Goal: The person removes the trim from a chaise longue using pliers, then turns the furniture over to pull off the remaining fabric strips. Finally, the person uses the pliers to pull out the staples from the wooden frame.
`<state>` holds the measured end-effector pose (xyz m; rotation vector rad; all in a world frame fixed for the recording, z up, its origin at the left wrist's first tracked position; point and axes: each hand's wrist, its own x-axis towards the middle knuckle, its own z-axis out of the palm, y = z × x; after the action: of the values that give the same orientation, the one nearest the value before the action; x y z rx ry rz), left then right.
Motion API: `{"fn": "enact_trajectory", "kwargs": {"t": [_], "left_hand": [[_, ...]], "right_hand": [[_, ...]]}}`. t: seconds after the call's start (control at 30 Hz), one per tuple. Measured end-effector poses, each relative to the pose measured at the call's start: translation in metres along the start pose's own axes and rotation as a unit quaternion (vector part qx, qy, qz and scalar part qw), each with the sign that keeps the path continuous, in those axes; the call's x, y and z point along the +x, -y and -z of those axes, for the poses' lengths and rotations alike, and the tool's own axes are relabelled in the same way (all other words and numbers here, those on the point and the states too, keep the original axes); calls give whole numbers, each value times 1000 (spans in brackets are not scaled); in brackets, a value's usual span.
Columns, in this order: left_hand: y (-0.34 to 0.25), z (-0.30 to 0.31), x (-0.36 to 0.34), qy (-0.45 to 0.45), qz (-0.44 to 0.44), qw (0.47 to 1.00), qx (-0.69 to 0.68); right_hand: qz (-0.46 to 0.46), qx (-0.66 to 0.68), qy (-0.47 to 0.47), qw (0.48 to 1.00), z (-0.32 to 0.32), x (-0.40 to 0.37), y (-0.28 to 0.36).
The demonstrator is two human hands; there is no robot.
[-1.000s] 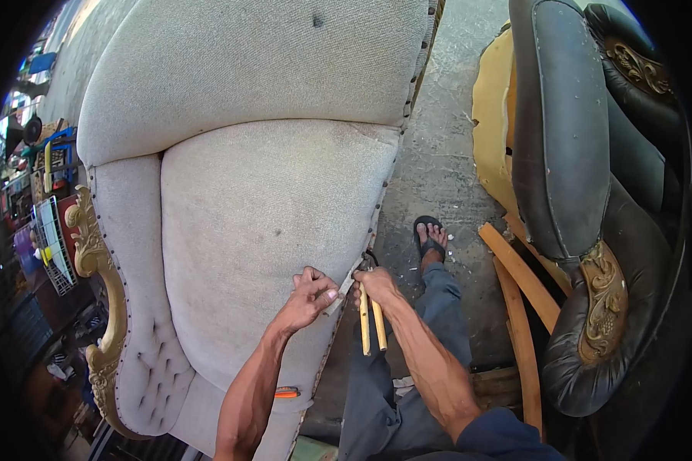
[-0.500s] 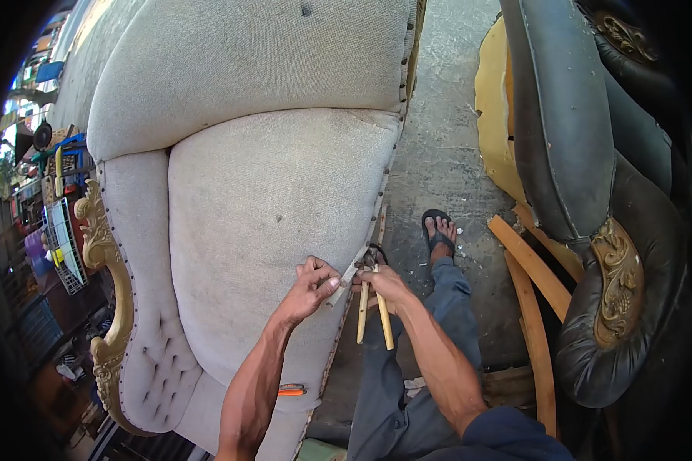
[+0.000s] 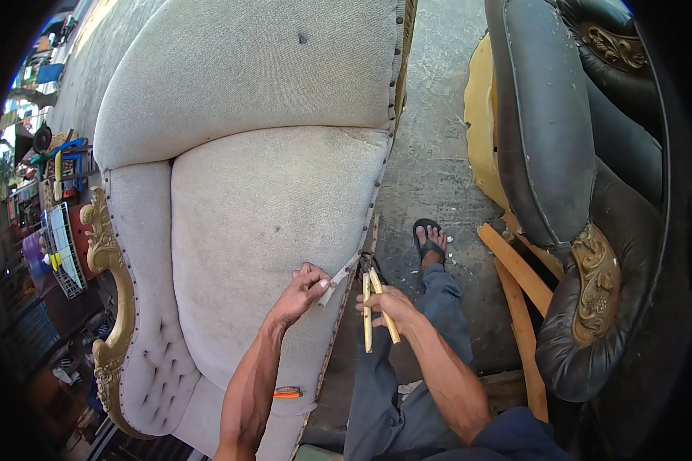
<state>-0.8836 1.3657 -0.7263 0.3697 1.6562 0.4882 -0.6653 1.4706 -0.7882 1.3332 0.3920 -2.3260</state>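
A light-grey upholstered sofa (image 3: 277, 192) with a row of dark tacks along its edge fills the middle of the view. Over its seat, my left hand (image 3: 300, 296) is closed, thumb against fingers, at a narrow pale strip of trim (image 3: 337, 281) that lifts from the sofa's right edge. My right hand (image 3: 396, 306) grips a pair of pincers (image 3: 368, 315) with pale yellow handles. Their dark jaws are at the tacked edge, close to the strip's upper end; whether they bite on a tack is too small to tell.
An orange-handled cutter (image 3: 287, 393) lies on the sofa near my left forearm. To the right stand a dark leather sofa (image 3: 550, 115) with carved trim and curved wooden pieces (image 3: 519, 269). My sandalled foot (image 3: 430, 240) rests on the concrete floor. A carved gold frame (image 3: 119, 307) borders the sofa's left side.
The pincers' handles have swung to the right and closer together, and my right hand has shifted lower on them. My left hand has moved slightly left with the strip. The view has shifted a little.
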Motion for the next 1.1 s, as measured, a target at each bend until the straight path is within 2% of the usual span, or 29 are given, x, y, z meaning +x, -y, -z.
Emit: {"fn": "enact_trajectory", "kwargs": {"t": [0.07,0.27,0.33,0.4,0.53,0.73,0.8,0.83,0.87,0.93,0.97,1.0,1.03,1.07,1.1], "left_hand": [[-3,-1,1,-2,-8,1000,7],[1,0,1,-8,-14,1000,22],[4,-1,0,-8,-14,1000,10],[10,-5,2,-26,-31,999,23],[10,-6,0,-37,-27,998,33],[10,-7,0,-32,-39,998,40],[7,-2,1,-3,-63,997,45],[4,1,3,-3,-65,996,55],[0,0,2,-2,-49,998,45],[1,2,-1,-4,-27,999,32],[1,2,1,-17,-57,994,86],[5,-6,-5,-22,-78,988,135],[11,-21,-20,-9,-63,989,130],[10,-30,-25,22,-29,999,-35],[5,-38,-19,46,-5,979,-198]], "right_hand": [[-28,64,39,997,-5,-3,25],[-57,97,35,993,-4,5,52],[-37,77,-5,996,-9,8,54],[-4,-25,-77,997,-32,5,48],[33,70,-100,992,-48,22,23],[62,25,-137,988,-57,28,-1],[79,-151,-242,955,-60,32,-13],[131,-189,-298,926,-51,53,-36],[320,-233,-347,851,-23,111,-85],[441,-303,-364,763,-9,108,-79],[439,-303,-364,763,-8,105,-68],[341,-217,-281,870,-16,73,-50],[228,-116,-190,948,-26,38,-42],[230,-113,-192,947,-30,16,-28],[204,-112,-171,957,-30,2,-5]]}}
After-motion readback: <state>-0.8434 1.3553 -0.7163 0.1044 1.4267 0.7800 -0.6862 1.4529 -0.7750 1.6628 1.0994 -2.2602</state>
